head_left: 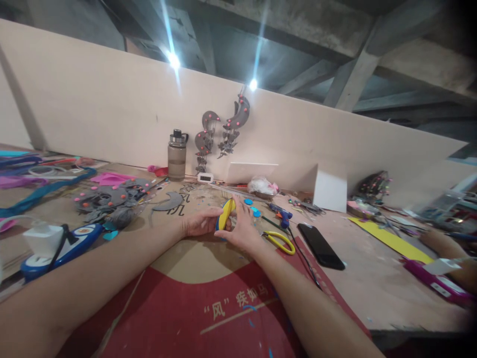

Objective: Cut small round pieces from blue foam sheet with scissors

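A yellow piece with a blue edge point(225, 215), apparently folded or layered sheet material, stands tilted between my hands above the cardboard. My left hand point(201, 222) pinches its left side, with the fingertips partly behind it. On the other side, my right hand point(243, 223) grips it with thumb below and fingers at the top. Several small blue pieces point(255, 212) lie just beyond my right hand. Close to that hand are yellow-handled scissors point(282, 242) and a blue glue gun point(283, 218) with a black cord.
A black phone point(320, 246) lies to the right, a blue power strip point(80, 238) to the left. Grey felt pieces with pink dots point(108, 199) and a bottle point(177, 155) are farther back. At far right, another person's hand point(436, 242) is near a purple power strip point(434, 283).
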### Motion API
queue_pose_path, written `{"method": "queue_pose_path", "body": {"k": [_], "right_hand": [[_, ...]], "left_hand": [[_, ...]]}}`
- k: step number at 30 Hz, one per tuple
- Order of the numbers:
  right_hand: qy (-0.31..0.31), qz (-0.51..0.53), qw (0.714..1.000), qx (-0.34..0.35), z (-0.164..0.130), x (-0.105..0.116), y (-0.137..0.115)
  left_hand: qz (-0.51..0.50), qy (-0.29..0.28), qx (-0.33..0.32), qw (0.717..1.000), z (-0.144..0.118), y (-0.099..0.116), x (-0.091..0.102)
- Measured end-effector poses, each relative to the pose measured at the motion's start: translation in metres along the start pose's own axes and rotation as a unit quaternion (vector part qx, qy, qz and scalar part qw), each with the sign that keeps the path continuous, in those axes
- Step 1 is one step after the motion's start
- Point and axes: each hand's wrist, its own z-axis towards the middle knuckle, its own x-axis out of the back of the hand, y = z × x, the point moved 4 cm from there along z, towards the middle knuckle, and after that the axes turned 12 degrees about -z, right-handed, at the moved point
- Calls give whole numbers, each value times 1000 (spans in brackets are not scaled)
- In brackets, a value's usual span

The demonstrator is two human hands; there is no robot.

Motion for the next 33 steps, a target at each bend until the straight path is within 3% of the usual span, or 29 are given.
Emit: {"method": "queue_pose_path", "body": {"k": [7, 13, 16, 23, 28, 33], "right_hand": [[-25, 2, 999, 31, -2, 2, -4], [-50, -17, 998, 24, -2, 2, -5], [-56, -35, 998, 19, -3, 3, -6], [-44, -65, 997, 14, -2, 0, -3], [-33, -70, 996, 44, -4, -1, -3], [-23, -73, 994, 75, -6, 0, -3]], "left_hand": [[-39, -23, 23, 999, 1, -4, 4], [-92, 34, 22, 995, 3, 0, -1], [-110, 34, 25, 993, 3, 0, -1], [-102, -13, 39, 994, 4, -7, 7], [-107, -3, 29, 994, 5, -5, 0], [-105, 5, 77, 991, 3, -5, -8]]}}
